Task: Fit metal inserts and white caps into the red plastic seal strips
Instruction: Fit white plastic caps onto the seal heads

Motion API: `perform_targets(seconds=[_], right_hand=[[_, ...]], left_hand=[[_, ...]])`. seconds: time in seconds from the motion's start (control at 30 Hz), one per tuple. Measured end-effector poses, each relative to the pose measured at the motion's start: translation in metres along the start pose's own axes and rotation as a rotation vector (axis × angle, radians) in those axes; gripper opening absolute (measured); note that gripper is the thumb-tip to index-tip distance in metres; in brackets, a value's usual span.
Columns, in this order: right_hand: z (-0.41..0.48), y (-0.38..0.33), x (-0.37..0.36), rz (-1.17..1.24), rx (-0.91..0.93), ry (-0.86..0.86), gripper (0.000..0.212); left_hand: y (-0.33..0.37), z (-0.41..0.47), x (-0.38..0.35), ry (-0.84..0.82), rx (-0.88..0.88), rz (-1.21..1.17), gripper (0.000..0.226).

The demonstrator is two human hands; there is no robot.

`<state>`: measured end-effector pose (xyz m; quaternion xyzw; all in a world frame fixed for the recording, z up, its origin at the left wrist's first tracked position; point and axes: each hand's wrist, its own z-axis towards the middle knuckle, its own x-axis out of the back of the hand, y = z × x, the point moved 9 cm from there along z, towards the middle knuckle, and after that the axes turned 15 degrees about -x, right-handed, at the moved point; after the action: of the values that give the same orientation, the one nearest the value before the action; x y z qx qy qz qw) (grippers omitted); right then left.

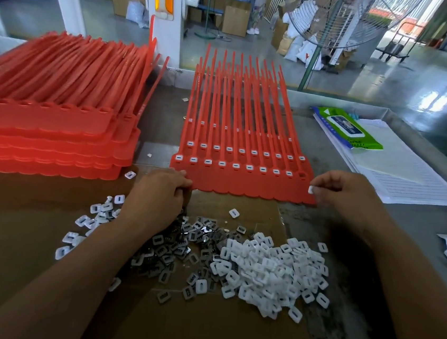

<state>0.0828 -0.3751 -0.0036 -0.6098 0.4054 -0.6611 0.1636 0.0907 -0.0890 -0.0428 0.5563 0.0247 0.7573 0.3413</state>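
While my right hand [346, 193] pinches one white cap [311, 190] between thumb and forefinger just beside the right end of the front sheet of red seal strips [243, 182], the job is to seat it in the last socket [302, 175], the only one in the near row showing no white. I cannot tell from here whether a metal insert already sits in that hole, so I should look first; a cap pressed over a bare hole would mean redoing it. I should turn the cap so its slot runs the same way as its neighbours', lay it flat over the opening, then press straight down with the thumb, not at a slant, or one edge may ride up. My left hand [156, 198] rests with curled fingers at the sheet's front left corner, above the pile of metal inserts [181, 245]; whether it holds any I cannot tell. It should pin that corner so the sheet does not slide on the cardboard [200, 327]. The heap of white caps [270, 268] lies near, in front of me.
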Motion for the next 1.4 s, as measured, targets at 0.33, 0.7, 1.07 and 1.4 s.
perform_targets(seconds=[0.33,0.7,1.07,1.4], right_hand=[[0.053,0.005,-0.012,-0.04,-0.068,0.131,0.013],[0.062,0.008,-0.021,-0.181,-0.056,0.077,0.006],[0.066,0.006,-0.027,-0.237,-0.04,0.078,0.01],[0.072,0.014,-0.021,-0.151,-0.184,0.086,0.029]], left_hand=[[-0.002,-0.001,0.0,0.003,0.017,-0.023,0.035],[0.0,0.0,0.001,0.02,0.008,-0.033,0.034],[-0.001,-0.001,0.0,0.008,0.013,-0.03,0.034],[-0.001,-0.002,0.0,-0.003,0.013,-0.026,0.034]])
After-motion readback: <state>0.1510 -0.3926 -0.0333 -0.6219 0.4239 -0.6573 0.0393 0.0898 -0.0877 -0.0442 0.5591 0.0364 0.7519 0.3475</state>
